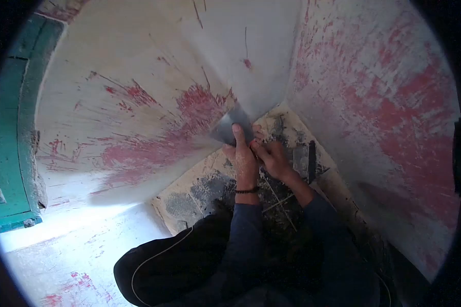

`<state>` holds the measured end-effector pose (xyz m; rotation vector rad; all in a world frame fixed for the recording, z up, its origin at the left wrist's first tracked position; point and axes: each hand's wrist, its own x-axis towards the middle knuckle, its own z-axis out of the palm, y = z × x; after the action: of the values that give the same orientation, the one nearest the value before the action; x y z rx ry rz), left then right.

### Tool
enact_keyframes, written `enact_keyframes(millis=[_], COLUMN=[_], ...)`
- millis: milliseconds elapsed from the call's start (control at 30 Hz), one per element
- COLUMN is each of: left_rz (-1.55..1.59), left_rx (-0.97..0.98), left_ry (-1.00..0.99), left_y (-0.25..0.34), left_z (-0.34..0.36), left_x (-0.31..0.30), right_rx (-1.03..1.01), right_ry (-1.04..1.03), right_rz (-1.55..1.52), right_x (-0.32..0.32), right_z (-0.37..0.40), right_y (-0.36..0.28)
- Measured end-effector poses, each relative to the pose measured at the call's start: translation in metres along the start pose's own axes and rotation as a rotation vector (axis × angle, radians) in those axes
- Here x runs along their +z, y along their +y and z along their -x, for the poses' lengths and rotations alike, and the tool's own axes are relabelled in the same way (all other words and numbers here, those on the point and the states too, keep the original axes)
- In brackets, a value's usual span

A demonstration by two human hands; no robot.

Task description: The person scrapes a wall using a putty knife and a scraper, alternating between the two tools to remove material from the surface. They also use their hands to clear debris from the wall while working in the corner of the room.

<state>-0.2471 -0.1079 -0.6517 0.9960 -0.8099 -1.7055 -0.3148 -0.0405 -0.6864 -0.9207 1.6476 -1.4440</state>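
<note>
Scraper blade (229,128) sits flat on the red-stained wall (138,102), low by the corner. Your left hand (244,156) grips it, one finger along the blade; right hand (272,157) is clamped on beside it, touching the left.

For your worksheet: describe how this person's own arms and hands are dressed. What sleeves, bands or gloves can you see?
Both arms wear long dark blue sleeves. The left sleeve ends a little short of the wrist, and the right sleeve ends on the forearm. A thin black band circles the left wrist. The left hand and right hand are bare, without gloves. Rings cannot be made out.
</note>
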Motion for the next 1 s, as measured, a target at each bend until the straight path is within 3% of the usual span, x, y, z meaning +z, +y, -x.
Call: enact_keyframes(millis=[100, 167, 333, 433, 567, 733, 867, 1000], left_rz=[-0.044, -0.005, 0.035, 0.054, 0.033, 0.008, 0.047, 0.019], left_rx=[0.005, -0.013, -0.027, -0.019, 0.058, 0.028, 0.048, -0.003], left_ry=[-0.081, -0.045, -0.045, -0.038, 0.034, -0.005, 0.073, -0.004], left_y=[0.002, -0.02, -0.008, -0.011, -0.013, 0.0, -0.025, -0.004], left_z=[-0.005, -0.013, 0.0, -0.004, -0.004, 0.0, -0.007, 0.005], left_x=[-0.013, -0.021, -0.011, -0.008, 0.0, 0.002, -0.01, -0.008], right_rx=[-0.017, -0.055, -0.047, 0.029, -0.098, 0.048, -0.137, 0.113], right_ry=[0.019, 0.035, 0.025, -0.05, 0.074, -0.048, 0.085, -0.112], right_rz=[-0.025, -0.01, -0.034, 0.166, 0.027, 0.08, 0.05, 0.087], right_x=[0.011, 0.01, 0.008, 0.002, 0.004, -0.001, 0.01, 0.0], right_z=[0.014, 0.01, 0.009, 0.007, 0.001, 0.007, 0.003, 0.018], right_y=[0.001, 0.006, 0.001, 0.014, 0.004, -0.005, 0.011, -0.004])
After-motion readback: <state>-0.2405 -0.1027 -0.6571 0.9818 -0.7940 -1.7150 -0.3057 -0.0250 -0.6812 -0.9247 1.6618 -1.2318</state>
